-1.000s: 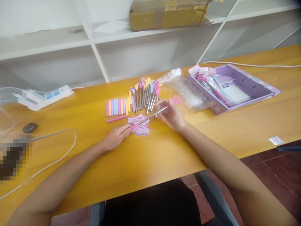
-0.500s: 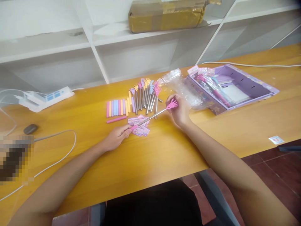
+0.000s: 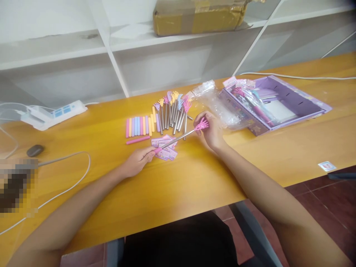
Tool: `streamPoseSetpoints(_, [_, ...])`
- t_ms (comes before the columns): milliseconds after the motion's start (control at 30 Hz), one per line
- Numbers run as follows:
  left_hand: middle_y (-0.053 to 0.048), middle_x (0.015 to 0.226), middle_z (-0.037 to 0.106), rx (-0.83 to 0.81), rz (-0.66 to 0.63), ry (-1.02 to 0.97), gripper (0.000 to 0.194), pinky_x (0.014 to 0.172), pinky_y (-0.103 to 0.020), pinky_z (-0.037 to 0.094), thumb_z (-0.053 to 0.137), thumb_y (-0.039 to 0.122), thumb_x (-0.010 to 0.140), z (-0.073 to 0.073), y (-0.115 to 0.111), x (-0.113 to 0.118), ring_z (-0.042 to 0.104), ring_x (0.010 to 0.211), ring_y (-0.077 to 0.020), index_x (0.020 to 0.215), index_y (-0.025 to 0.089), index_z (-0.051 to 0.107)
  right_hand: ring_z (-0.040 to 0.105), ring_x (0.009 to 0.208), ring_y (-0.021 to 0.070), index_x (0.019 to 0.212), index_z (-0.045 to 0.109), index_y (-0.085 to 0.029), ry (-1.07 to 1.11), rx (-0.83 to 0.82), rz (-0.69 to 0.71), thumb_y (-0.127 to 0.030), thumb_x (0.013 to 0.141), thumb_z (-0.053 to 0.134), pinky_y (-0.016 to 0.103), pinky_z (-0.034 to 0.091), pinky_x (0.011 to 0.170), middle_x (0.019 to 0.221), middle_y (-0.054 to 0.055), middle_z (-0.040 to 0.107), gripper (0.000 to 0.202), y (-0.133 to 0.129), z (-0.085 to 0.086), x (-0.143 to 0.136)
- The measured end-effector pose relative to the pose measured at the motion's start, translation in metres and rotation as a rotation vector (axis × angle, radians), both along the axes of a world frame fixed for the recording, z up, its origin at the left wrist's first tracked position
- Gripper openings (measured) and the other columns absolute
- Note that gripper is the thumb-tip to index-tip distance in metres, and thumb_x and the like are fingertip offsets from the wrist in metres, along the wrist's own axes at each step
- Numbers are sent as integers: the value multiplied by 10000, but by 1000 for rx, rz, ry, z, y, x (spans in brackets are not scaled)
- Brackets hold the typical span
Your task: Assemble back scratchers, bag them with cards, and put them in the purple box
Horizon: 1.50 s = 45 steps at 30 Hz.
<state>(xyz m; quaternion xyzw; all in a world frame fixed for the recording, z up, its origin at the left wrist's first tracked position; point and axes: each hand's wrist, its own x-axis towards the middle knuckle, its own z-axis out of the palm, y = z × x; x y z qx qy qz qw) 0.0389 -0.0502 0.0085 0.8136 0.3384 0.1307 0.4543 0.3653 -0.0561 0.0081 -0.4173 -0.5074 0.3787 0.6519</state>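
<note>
A telescopic back scratcher (image 3: 178, 139) with a pink handle, silver rod and pink hand-shaped head slants between my two hands. My left hand (image 3: 137, 161) is closed round its pink handle. At the other end, the curled fingers of my right hand (image 3: 211, 129) are closed at the pink head, partly hidden behind it. Below the rod lie small printed cards (image 3: 168, 152), overlapping. Behind it, several silver rods with coloured hand-shaped heads (image 3: 174, 111) lie bunched together. To their left is a row of coloured handle sleeves (image 3: 137, 127), with a single pink sleeve (image 3: 137, 140) lying in front.
Clear plastic bags (image 3: 214, 104) lie beside a purple box (image 3: 299, 116) holding a bagged back scratcher. A power strip (image 3: 55, 114), a dark earbud-like case (image 3: 35, 150) and white cables are on the left. A taped carton (image 3: 197, 18) sits on the shelf; a small card (image 3: 327, 166) lies near the right edge.
The pink head and my right hand have shifted very slightly left. My left hand keeps its hold on the handle; the view has tilted a little.
</note>
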Motion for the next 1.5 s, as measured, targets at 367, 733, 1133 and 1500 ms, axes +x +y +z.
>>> streamPoseSetpoints(367, [40,745,416,7,-6,-8,404,679,-282,327,361,508,1128,-2,0,-1,389,677,-143,962,199,562,502,491,128,835,645,-218,-28,-6,85,-712,1008,564,281,398,492,659,17,609,530,-5,1,-10])
streamPoseSetpoints(733, [44,740,422,21,-7,-5,413,679,-274,333,360,505,1130,-2,0,-1,400,677,-142,1006,189,594,516,488,120,878,612,-205,-105,42,127,-748,1045,461,273,405,481,667,4,619,588,-4,-15,-19])
streamPoseSetpoints(1133, [42,737,432,35,-15,-13,436,674,-266,340,350,496,1133,1,-2,1,408,666,-139,992,181,617,518,496,118,881,575,-205,-118,46,180,-703,1067,465,270,418,470,687,2,614,543,-8,-16,-26])
streamPoseSetpoints(1500, [38,737,442,35,-25,-21,425,664,-270,336,356,497,1126,0,-1,1,401,658,-142,963,187,599,538,507,124,881,575,-198,-120,-17,259,-681,1077,463,270,451,507,662,-7,610,533,-10,-21,-31])
